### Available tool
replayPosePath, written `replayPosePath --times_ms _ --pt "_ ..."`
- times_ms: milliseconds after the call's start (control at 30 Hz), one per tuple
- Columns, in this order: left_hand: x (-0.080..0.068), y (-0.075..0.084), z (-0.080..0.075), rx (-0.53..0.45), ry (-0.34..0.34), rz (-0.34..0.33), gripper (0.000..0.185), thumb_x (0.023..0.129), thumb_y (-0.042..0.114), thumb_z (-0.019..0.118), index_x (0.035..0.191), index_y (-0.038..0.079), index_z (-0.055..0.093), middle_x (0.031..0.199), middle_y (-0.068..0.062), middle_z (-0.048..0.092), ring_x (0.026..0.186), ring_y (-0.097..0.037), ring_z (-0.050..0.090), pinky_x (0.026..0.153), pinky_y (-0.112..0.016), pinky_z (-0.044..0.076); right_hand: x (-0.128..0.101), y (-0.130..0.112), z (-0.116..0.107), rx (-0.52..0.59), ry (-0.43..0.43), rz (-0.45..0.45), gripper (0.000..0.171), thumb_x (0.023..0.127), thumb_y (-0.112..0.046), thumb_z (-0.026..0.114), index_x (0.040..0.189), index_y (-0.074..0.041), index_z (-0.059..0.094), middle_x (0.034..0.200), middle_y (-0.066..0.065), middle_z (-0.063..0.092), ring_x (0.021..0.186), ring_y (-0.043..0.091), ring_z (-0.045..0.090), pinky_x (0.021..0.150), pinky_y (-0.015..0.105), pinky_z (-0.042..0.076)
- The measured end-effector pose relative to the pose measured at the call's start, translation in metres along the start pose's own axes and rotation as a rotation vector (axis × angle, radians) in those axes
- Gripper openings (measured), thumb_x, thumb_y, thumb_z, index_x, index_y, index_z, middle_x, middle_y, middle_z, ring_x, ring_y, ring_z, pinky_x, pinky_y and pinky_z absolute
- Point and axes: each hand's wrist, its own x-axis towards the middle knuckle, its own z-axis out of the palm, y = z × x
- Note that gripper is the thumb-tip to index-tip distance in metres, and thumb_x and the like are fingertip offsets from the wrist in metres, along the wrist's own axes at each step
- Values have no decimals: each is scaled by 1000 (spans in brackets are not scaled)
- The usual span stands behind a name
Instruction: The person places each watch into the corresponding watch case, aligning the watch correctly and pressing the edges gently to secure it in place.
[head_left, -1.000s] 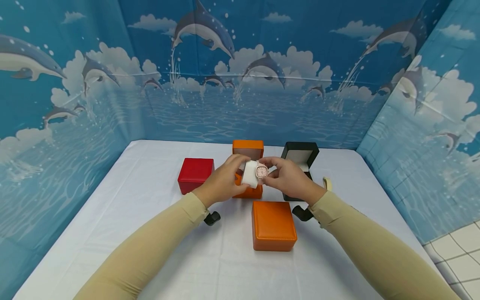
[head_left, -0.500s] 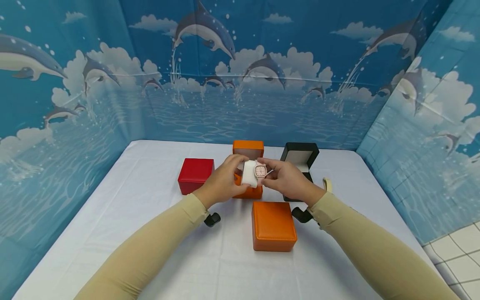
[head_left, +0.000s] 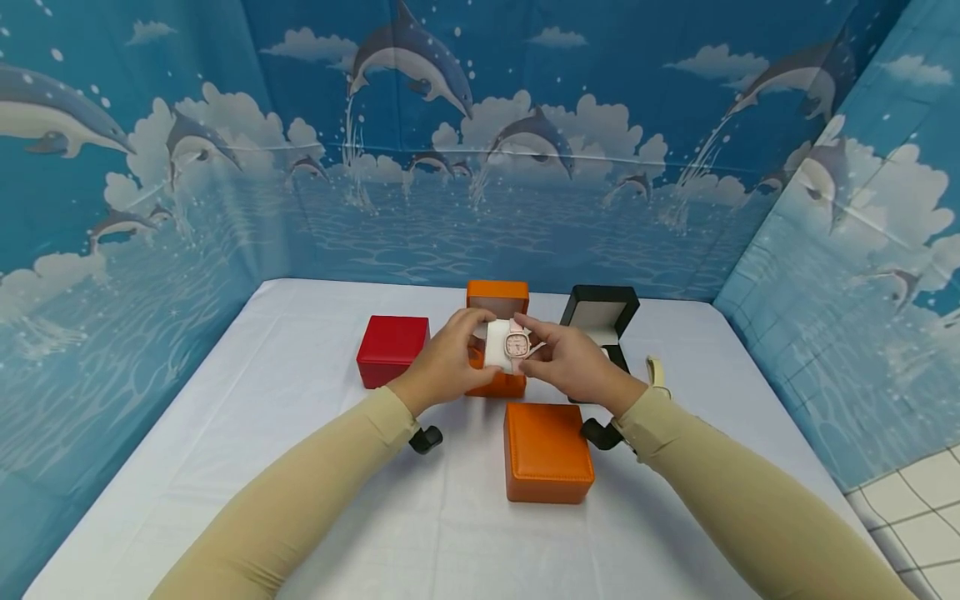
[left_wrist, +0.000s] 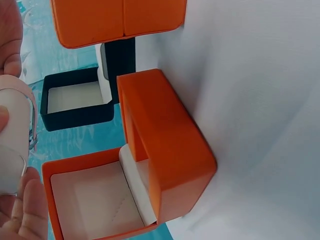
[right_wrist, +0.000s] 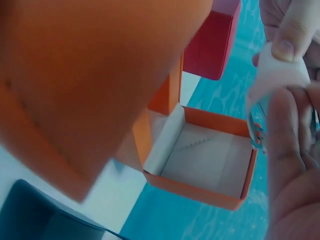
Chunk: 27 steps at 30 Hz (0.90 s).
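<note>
Both hands meet above the open orange watch box (head_left: 497,333) at the middle of the white-covered table (head_left: 225,433), and between them they hold a white watch cushion (head_left: 497,345) with a rose-gold watch (head_left: 517,342) wrapped around it. The left hand (head_left: 444,360) grips the cushion from its left side, thumb on top and fingers curled underneath; in the left wrist view the fingertips (left_wrist: 25,210) press against the cushion (left_wrist: 12,145) and the pink strap (left_wrist: 22,92) shows at its edge. The right hand (head_left: 572,360) pinches the watch at its right side, thumb and forefinger closed on the case and strap; the right wrist view shows its fingers (right_wrist: 287,165) against the cushion (right_wrist: 280,75), directly over the box's empty cream-lined tray (right_wrist: 205,157). The cushion is held in the air, clear of the tray. 3 more boxes stand around: a closed red box (head_left: 392,350) to the left, an open black box (head_left: 603,321) to the right, and a closed orange box (head_left: 546,452) nearer the person. Dolphin-printed blue backdrops (head_left: 480,150) wall the table.
</note>
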Motion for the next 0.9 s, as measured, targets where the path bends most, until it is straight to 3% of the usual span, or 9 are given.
replayPosePath --times_ms 167,367,667,900 --pt "0 -1 1 -10 10 -11 73 89 16 84 149 6 44 147 -9 50 108 -18 66 94 -31 62 0 0 -3 19 -47 8 86 98 -16 76 168 -16 27 129 15 71 101 21 74 72 32 54" --pt "1 0 0 -38 20 -16 74 88 14 86 149 6 44 146 -9 51 104 -18 67 94 -31 62 0 -1 -4 18 -52 -22 88 97 -12 76 169 -17 24 163 18 43 107 21 74 88 36 62" --pt "2 1 -3 -30 -3 -11 72 90 14 84 149 6 44 147 -8 51 107 -19 68 96 -32 62 0 0 -3 -70 -8 -28 88 96 -16 79 168 -18 28 139 18 52 108 24 72 98 44 61" --pt "2 3 -4 -29 -18 -14 72 90 14 84 149 7 44 148 -7 50 106 -18 67 97 -33 62 1 2 -4 -78 -13 -52 91 96 -17 79 168 -15 25 154 18 46 116 31 68 99 44 61"
